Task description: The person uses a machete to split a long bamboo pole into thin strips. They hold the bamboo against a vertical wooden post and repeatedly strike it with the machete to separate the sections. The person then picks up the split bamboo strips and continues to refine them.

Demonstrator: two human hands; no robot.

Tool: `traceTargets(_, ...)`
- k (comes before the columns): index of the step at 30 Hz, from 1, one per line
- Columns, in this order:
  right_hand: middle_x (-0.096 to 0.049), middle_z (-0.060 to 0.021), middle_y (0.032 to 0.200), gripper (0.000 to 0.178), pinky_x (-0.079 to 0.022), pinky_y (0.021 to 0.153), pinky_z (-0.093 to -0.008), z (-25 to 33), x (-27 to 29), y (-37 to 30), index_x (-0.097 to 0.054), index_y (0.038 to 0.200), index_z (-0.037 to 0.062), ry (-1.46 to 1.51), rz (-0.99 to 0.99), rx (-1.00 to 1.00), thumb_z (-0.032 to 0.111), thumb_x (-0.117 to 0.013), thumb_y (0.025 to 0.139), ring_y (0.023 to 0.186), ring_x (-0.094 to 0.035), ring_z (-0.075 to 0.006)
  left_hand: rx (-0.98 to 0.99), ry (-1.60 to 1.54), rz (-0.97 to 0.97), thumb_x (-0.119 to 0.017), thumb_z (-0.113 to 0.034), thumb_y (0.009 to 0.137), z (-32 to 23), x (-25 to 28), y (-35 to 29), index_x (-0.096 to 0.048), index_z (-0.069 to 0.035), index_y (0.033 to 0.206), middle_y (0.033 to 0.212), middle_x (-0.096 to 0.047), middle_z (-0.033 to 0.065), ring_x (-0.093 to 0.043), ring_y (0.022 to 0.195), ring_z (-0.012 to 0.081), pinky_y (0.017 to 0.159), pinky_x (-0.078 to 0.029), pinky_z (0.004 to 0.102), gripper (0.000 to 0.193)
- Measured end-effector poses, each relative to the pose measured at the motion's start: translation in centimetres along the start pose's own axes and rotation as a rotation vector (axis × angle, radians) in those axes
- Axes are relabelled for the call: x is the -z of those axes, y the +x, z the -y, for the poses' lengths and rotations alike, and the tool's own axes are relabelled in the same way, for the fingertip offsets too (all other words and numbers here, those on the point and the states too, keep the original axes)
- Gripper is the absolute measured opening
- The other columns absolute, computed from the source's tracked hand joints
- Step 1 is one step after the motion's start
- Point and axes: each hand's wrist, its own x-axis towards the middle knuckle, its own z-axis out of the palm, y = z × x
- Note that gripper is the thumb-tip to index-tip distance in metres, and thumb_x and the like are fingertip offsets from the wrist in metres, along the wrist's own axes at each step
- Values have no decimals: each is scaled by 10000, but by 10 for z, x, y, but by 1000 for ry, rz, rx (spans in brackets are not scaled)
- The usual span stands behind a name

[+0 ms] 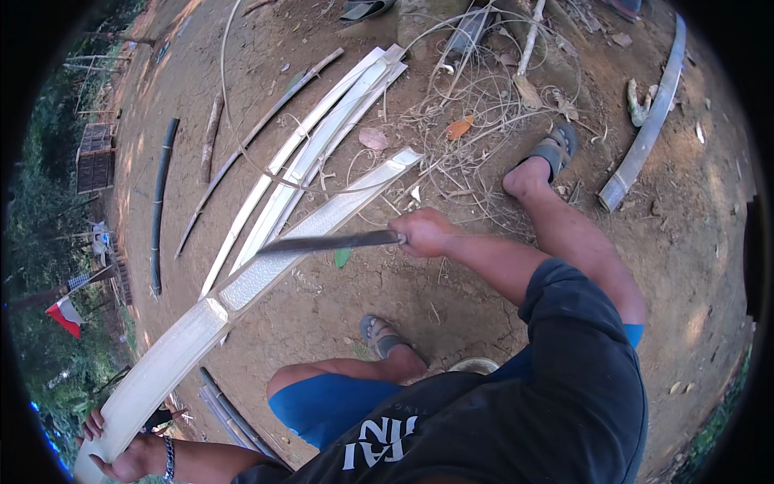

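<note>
While the bamboo strip [250, 282] slants from lower left over the ground [322, 323], already split, pale face up, a node line [216, 310] crosses it, seemingly untrimmed. The left hand [129, 460] has its grip around the near end; the right hand [423, 232] is closed on a knife [330, 242], blade over the strip. Beyond lie split pieces [334, 125] and a dark pole [162, 210], apparently uncut.

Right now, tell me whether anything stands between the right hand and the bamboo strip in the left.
Only the machete that the right hand holds: it reaches over the bamboo strip, though contact is unclear. Nothing else visible stands between the hand and the strip.
</note>
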Motion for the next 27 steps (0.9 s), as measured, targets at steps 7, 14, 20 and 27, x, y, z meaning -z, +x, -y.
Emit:
traceTargets(7,-686,-176,962,214,-530,844,-452,7,9,5,-641,997,46,54,108,-223,142,-582,814,969,-665,-336,9,96,-52,-471,-149,795,6,5,9,-409,-21,969,821,-360,101,-367,749,229,694,-344,404,225)
traceTargets(14,-689,-157,999,251,-527,837,-459,-99,-13,10,-628,1041,67,-82,-8,-247,191,-616,824,945,-674,-325,86,64,-14,-440,-157,800,17,14,24,-407,0,973,834,-347,108,-361,756,233,713,-340,412,235)
traceTargets(20,-673,-182,1033,257,-499,908,-440,-30,-1,12,-628,1053,49,38,98,-246,184,-589,837,1024,-648,-325,83,80,-82,-436,-152,791,11,24,38,-401,7,976,839,-344,112,-365,765,237,721,-341,422,247)
traceTargets(27,-681,-195,971,208,-520,842,-462,-223,-44,27,-642,982,64,131,7,-842,186,-594,821,952,-658,-366,120,107,-46,-434,-94,767,32,37,70,-398,-3,942,814,-325,111,-349,772,234,729,-332,420,201)
